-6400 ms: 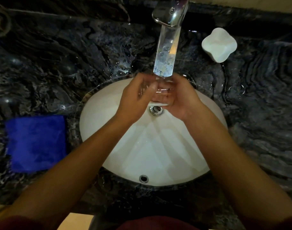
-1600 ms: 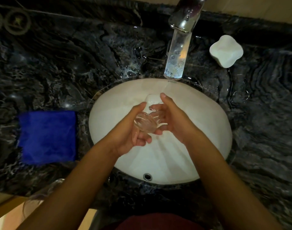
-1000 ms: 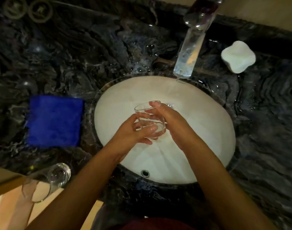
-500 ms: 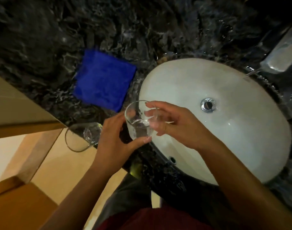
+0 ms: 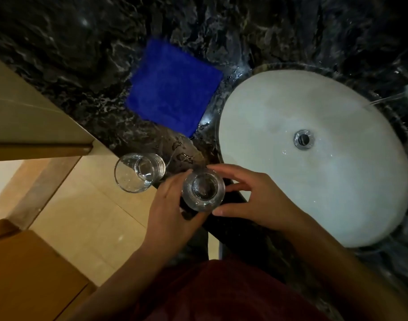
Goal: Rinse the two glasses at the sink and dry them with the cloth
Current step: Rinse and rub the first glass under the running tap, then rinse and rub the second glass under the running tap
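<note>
I look straight down into a clear ribbed glass [image 5: 203,190] held upright over the front edge of the dark counter. My left hand [image 5: 173,212] grips its left side and my right hand [image 5: 251,198] holds its right side with thumb and fingers spread round it. A second clear glass [image 5: 138,171] stands upright on the counter's front edge, just to the left. The folded blue cloth [image 5: 173,86] lies flat on the counter behind both glasses. The white oval sink [image 5: 279,181] with its metal drain [image 5: 303,139] is to the right.
The black marble counter [image 5: 82,54] is wet around the sink, with droplets near the cloth. A thin stream of water [image 5: 388,99] enters at the far right edge. Beige floor tiles [image 5: 82,216] and a wooden ledge [image 5: 36,147] lie to the left, below the counter edge.
Both hands carried the glass out of the sink, leftward and toward me, to the counter's front edge beside the second glass. The view swung left; the tap has left the frame.
</note>
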The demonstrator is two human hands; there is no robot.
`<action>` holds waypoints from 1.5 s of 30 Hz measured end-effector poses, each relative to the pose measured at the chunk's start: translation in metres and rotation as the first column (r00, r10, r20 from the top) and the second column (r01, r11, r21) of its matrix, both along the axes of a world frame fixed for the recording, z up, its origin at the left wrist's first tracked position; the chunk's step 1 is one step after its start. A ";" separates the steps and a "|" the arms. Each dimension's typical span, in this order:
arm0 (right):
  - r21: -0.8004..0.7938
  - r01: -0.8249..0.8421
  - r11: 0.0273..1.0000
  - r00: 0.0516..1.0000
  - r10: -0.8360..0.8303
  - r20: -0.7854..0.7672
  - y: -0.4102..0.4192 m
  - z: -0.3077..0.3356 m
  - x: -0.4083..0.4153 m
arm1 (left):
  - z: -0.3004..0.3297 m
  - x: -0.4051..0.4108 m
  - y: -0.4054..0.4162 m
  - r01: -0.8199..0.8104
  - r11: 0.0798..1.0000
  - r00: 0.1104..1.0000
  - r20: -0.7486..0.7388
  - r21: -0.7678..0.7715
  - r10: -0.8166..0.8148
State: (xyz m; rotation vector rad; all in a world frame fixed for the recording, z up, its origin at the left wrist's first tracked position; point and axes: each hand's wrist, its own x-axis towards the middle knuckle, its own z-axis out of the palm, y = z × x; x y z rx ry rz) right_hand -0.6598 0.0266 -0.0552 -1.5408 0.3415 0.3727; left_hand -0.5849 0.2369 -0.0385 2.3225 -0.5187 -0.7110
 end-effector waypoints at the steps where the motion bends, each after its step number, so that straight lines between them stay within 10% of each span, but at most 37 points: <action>1: -0.004 -0.008 1.000 1.000 0.008 -0.002 0.001 -0.001 0.000 | -0.002 0.000 0.001 0.002 1.000 1.000 -0.004 0.000 -0.002; 34: -0.136 0.011 0.991 0.995 0.003 0.099 -0.015 0.004 0.041 | -0.006 -0.019 0.089 -0.124 0.992 0.992 -0.014 -0.016 0.123; 45: -0.255 -0.426 0.868 0.877 0.466 0.117 0.028 0.007 0.128 | -0.010 0.037 0.107 -0.231 0.973 0.970 0.072 -0.009 0.231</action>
